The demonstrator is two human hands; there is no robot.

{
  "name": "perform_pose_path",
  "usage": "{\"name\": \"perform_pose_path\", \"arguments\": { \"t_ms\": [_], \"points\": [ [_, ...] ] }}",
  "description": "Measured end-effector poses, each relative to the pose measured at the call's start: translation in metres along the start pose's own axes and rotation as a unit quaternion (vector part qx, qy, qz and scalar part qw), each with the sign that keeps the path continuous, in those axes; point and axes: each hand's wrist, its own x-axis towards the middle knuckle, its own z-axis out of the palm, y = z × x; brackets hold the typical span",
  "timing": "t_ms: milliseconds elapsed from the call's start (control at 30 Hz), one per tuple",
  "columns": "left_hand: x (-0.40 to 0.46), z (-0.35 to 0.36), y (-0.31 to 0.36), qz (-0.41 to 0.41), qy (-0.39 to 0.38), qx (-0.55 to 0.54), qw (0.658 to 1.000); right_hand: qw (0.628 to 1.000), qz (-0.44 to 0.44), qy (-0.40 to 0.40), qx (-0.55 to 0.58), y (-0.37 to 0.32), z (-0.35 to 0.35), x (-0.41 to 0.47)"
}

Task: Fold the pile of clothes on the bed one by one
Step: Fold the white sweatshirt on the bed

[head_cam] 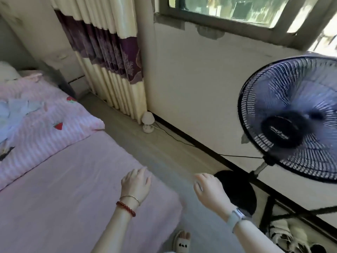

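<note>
On the right, a standing fan [291, 121] fills the space by the wall, its round wire cage cut off by the frame edge and its blades a blur; its black round base [237, 190] sits on the floor behind the right hand [209, 189]. A thin black cord [175, 137] runs along the skirting from the fan to a small white mushroom-shaped lamp [148, 122] at the foot of a pleated cream curtain [107, 57] with a purple band. Above, a window [237, 10] in a grey frame is partly cut off.

Both hands hover with fingers loosely curled, holding nothing: the left hand [135, 183], with a red bead bracelet and a thin bangle on its wrist, over the corner of the bed [73, 189]; the right hand, a pale watch on its wrist, over the floor beside the bed. The bed has a smooth mauve sheet. Farther up lies a pink striped blanket [45, 128] with strawberry prints, and on it, at the left edge, pale bluish-white clothes [12, 114], blurred and partly cut off. A slipper [181, 241] with an animal face peeks out at the bottom, beside striped fabric [284, 234] under the fan.
</note>
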Motion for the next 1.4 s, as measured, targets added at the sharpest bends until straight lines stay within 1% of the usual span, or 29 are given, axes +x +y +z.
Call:
{"name": "perform_pose_path", "arguments": {
  "t_ms": [100,200,400,567,633,700,867,933,1033,1100,1233,1400],
  "points": [
    [0.052,-0.027,0.018,-0.015,0.034,-0.014,0.999,0.999,-0.028,-0.025,-0.024,0.003,-0.027,0.071],
    [0.100,-0.047,0.020,-0.036,0.061,-0.024,0.997,0.996,-0.076,-0.044,-0.034,-0.004,-0.049,0.140],
    [0.180,-0.070,0.009,-0.134,0.116,-0.045,0.983,0.980,-0.181,-0.069,-0.050,-0.026,-0.071,0.289],
    [0.231,-0.082,0.001,-0.222,0.172,-0.091,0.955,0.958,-0.261,-0.098,-0.073,-0.062,-0.087,0.393],
    [0.246,-0.089,-0.007,-0.260,0.189,-0.086,0.943,0.950,-0.282,-0.110,-0.074,-0.079,-0.089,0.423],
    [0.260,-0.098,-0.019,-0.298,0.187,-0.089,0.932,0.938,-0.315,-0.125,-0.075,-0.098,-0.087,0.454],
    [0.296,-0.120,-0.062,-0.364,0.193,-0.074,0.908,0.914,-0.357,-0.172,-0.089,-0.156,-0.075,0.525],
    [0.316,-0.127,-0.091,-0.402,0.182,-0.074,0.894,0.901,-0.377,-0.195,-0.087,-0.190,-0.064,0.559],
    [0.355,-0.140,-0.145,-0.430,0.188,-0.084,0.879,0.888,-0.392,-0.221,-0.094,-0.253,-0.042,0.617],
    [0.384,-0.151,-0.187,-0.444,0.183,-0.094,0.872,0.880,-0.402,-0.228,-0.107,-0.299,-0.028,0.653],
    [0.437,-0.186,-0.253,-0.460,0.206,-0.115,0.856,0.859,-0.438,-0.236,-0.120,-0.392,-0.019,0.713],
    [0.488,-0.227,-0.318,-0.479,0.167,-0.139,0.851,0.845,-0.470,-0.229,-0.112,-0.484,-0.013,0.772]
  ]
}}
